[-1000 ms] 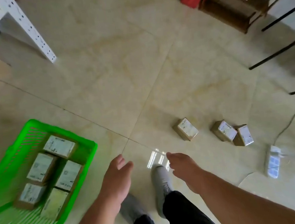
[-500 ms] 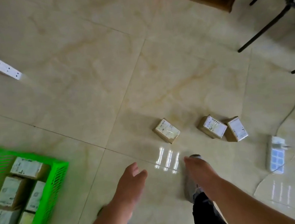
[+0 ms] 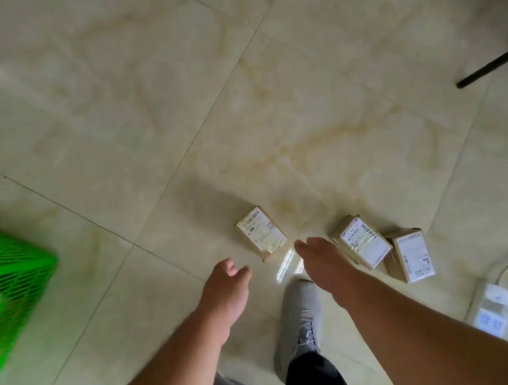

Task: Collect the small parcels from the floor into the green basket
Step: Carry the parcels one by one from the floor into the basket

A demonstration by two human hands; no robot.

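I've stepped away from the basket [image 3: 6,283] and toward the parcels; a second ago it sat close at my left with its load in plain view, and now only its blurred near corner shows at the left edge, well apart from my hands. That tells me the last drop is done and I'm on the approach for the next pick.

Both hands are empty. My left hand [image 3: 225,285] hangs with loosely curled fingers, holding nothing. My right hand [image 3: 322,259] reaches forward, fingers relaxed and apart, between the nearest parcel [image 3: 262,234] and the middle parcel [image 3: 361,240]; I can't tell if it touches either.

Three parcels remain on the floor [image 3: 110,113]: the nearest lies alone, and the middle one lies against the right parcel [image 3: 410,253]. My grey shoe [image 3: 298,317] has planted just behind them, so I judge a bend and grab comes next. A power strip [image 3: 491,312] and its cord lie to the right, worth keeping clear of.
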